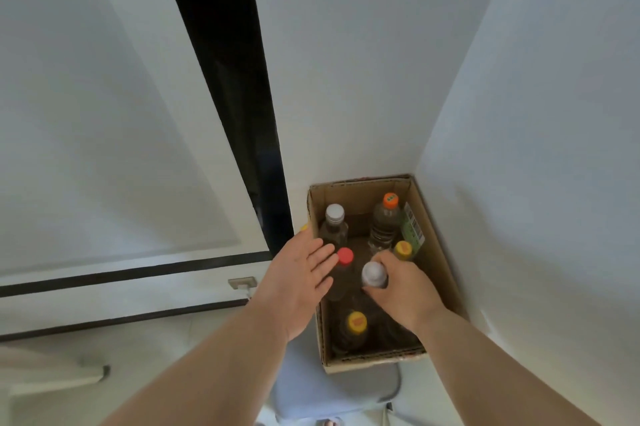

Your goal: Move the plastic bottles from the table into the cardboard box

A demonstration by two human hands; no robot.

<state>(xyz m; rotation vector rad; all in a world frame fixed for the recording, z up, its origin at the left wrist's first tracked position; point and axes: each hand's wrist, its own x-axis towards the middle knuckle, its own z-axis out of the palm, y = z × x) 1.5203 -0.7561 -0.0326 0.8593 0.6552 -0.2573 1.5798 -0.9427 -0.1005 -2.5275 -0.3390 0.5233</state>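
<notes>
The right hand (403,290) reaches down into the open brown cardboard box (438,252), fingers curled round the neck of a clear plastic bottle with a grey cap (374,273). At its nine o'clock, the left hand (298,281) hovers flat over the box's left wall, fingers spread and empty, beside a red-capped clear bottle (345,256).

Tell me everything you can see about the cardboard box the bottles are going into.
The cardboard box is plain brown, rectangular and open-topped, with corrugated edges showing along its rim. It stands in a corner against two white walls and seems to rest on a pale blue chair seat. Several capped plastic bottles stand upright inside. The right hand reaches in, gripping a grey-capped bottle; the left hand hovers open at its left rim.
</notes>
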